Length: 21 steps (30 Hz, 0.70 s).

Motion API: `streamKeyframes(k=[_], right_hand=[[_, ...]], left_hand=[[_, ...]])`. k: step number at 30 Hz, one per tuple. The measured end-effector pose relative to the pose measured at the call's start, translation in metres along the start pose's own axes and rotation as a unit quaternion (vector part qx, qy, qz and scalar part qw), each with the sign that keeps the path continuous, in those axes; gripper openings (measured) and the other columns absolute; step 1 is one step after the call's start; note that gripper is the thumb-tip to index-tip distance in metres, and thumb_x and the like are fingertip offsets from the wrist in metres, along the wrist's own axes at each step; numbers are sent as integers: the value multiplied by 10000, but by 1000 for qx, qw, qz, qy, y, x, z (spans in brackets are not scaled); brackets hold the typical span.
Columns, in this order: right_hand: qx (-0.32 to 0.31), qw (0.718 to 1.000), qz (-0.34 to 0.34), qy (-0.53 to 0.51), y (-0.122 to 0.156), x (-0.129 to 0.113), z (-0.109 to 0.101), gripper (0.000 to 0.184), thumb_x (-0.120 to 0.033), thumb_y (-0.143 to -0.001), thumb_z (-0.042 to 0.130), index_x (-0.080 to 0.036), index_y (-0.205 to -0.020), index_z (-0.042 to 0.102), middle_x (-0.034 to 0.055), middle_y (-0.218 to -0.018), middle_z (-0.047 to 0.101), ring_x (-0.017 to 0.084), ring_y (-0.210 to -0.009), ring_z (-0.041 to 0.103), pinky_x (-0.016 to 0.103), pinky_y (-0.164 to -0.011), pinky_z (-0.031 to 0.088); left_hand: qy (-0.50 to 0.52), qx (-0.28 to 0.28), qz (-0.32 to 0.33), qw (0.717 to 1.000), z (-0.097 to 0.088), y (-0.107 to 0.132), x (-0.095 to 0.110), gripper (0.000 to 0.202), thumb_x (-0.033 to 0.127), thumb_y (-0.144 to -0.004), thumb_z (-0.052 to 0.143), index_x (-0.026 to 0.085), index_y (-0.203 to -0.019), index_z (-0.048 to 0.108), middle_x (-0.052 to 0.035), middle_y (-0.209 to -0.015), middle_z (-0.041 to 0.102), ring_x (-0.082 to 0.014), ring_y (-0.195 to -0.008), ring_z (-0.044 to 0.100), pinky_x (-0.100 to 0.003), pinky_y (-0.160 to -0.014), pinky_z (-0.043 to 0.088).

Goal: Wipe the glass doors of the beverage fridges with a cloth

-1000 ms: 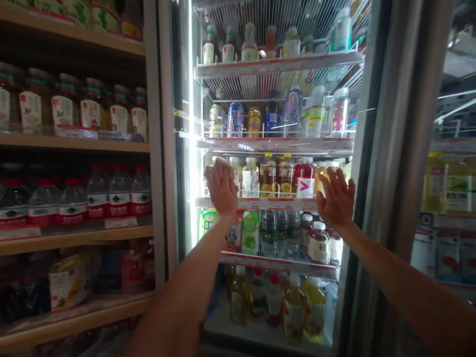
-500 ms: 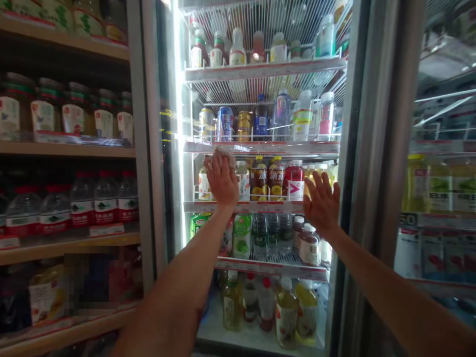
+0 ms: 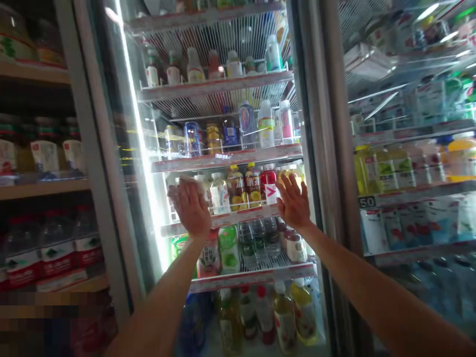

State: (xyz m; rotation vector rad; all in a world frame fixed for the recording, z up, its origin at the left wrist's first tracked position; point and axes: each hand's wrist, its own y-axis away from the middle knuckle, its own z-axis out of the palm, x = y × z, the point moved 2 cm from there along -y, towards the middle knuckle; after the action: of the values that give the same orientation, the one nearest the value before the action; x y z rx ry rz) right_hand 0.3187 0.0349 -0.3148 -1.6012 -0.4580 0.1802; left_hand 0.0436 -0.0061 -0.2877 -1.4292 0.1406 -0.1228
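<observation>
I face a lit drinks fridge behind a glass door (image 3: 256, 307). My left hand (image 3: 191, 208) presses a white cloth (image 3: 185, 182) flat against the glass, in front of the bottles on the third shelf (image 3: 238, 216). My right hand (image 3: 293, 203) lies open on the same glass further right, fingers spread, near the door's right frame (image 3: 316, 148). A red bottle (image 3: 269, 184) and dark tea bottles (image 3: 245, 187) stand behind the glass between my hands.
Wooden shelves (image 3: 40, 188) with jars and water bottles (image 3: 55, 248) run along the left. A second fridge door (image 3: 409, 173) with yellow and white drinks is on the right. Several bottles fill the fridge's bottom shelf (image 3: 282, 317).
My view has swung right and closer, so the fridge sits further left in frame. My left hand with the cloth has slid slightly left and down on the glass. The right hand stays flat.
</observation>
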Motion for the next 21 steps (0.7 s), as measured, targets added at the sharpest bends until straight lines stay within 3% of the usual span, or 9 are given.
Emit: streamKeyframes(k=[2,4,6,8,12,14,16,19,21], right_hand=[[1,1000,0,-5,0,-1,0,606,-252,-880,380,-273,-1450,174,32,-1503,252,225,-1403,143,492,-1120,151],[8,1000,-3,-6,1,-1,-1,598,-247,-884,375,-266,-1449,179,41,-1501,258,223,-1403,141,492,-1117,157],[16,1000,-14,-3,0,-1,-2,588,-250,-887,372,-251,-1446,189,56,-1495,272,224,-1402,143,493,-1110,170],[15,1000,-26,-1,0,0,-4,578,-255,-886,373,-232,-1441,212,72,-1488,288,232,-1402,143,496,-1103,180],[-23,999,-35,-1,-2,2,-10,564,-262,-883,369,-220,-1431,246,84,-1486,289,243,-1400,148,502,-1098,183],[-30,999,-34,-3,-3,1,-13,566,-271,-889,357,-217,-1437,228,90,-1484,293,245,-1397,165,504,-1099,178],[-23,999,-31,-5,-4,0,-15,578,-276,-894,346,-207,-1448,193,98,-1477,305,245,-1390,190,508,-1102,170],[-17,999,-29,-5,-4,1,-17,598,-274,-900,336,-205,-1460,141,99,-1473,312,241,-1382,220,512,-1108,154],[-11,999,-34,-2,-5,6,-19,607,-274,-902,338,-215,-1465,117,94,-1474,312,238,-1380,225,512,-1110,146]], left_hand=[[17,-34,88,995,7,9,30,534,208,-878,414,218,-1402,311,-70,-1505,250,-240,-1410,43,-514,-1136,200],[41,-95,218,971,18,20,66,513,213,-870,443,238,-1376,359,-45,-1483,308,-227,-1410,50,-480,-1132,232],[55,-133,294,945,24,23,83,502,225,-861,471,249,-1356,387,-33,-1461,354,-218,-1409,66,-470,-1132,232],[55,-131,285,948,23,13,72,509,233,-861,473,247,-1362,377,-38,-1457,359,-212,-1409,76,-469,-1138,213],[19,-29,76,996,12,-23,16,532,234,-884,416,219,-1404,307,-83,-1492,276,-240,-1408,67,-515,-1137,188],[10,-2,30,999,12,-29,15,536,233,-888,400,203,-1412,288,-99,-1503,244,-252,-1408,36,-542,-1132,182],[24,-34,109,993,19,-25,42,518,222,-885,405,211,-1397,322,-84,-1493,277,-241,-1408,28,-522,-1131,208],[52,-115,290,949,36,-13,91,468,231,-869,454,245,-1336,418,-42,-1458,358,-227,-1407,70,-483,-1123,249],[61,-132,327,934,42,-15,99,450,246,-865,469,252,-1314,443,-29,-1448,378,-223,-1406,106,-475,-1120,255]])
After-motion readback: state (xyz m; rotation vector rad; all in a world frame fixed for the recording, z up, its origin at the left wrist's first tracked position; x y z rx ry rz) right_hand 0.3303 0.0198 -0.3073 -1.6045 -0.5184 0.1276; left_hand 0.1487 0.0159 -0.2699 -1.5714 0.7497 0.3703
